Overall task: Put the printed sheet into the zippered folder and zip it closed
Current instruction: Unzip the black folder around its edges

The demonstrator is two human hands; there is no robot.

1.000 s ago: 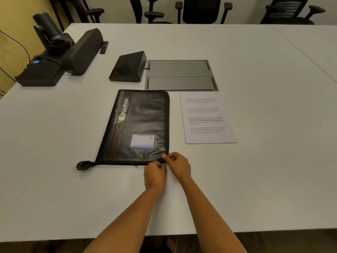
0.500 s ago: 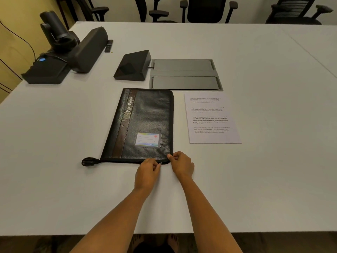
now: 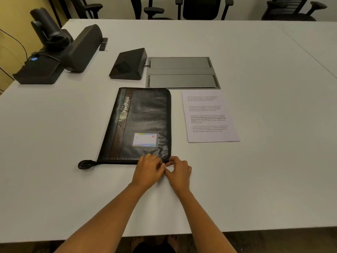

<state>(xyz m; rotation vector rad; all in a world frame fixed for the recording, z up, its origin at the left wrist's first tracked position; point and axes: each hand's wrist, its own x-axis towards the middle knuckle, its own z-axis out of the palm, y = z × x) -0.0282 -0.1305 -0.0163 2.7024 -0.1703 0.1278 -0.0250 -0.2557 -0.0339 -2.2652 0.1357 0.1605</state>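
Both hands meet at the near right corner of the zippered folder [image 3: 145,117]. The right hand [image 3: 179,171] pinches the corner's edge between thumb and forefinger. The left hand [image 3: 148,168] lies over the near edge just beside it with its fingers curled, and whether they grip anything beneath cannot be told, since the hand hides them.

That folder lies flat and closed on the white table [image 3: 255,170], straight ahead. It is black and grained, with a brown strip down its left side lettered "PortFolio" and a colourful label card [image 3: 145,140] in a clear window near the front. A black looped strap [image 3: 85,164] sticks out at its near left corner.

The printed sheet [image 3: 209,115] lies face up on the table just to the right of the folder, apart from it, with several short blocks of text.

Behind the folder sit a black wedge-shaped device [image 3: 129,64] and a grey hatch panel [image 3: 182,73] set into the tabletop. At the far left stands a conference camera unit [image 3: 54,50]. Office chairs [image 3: 200,8] line the far side.
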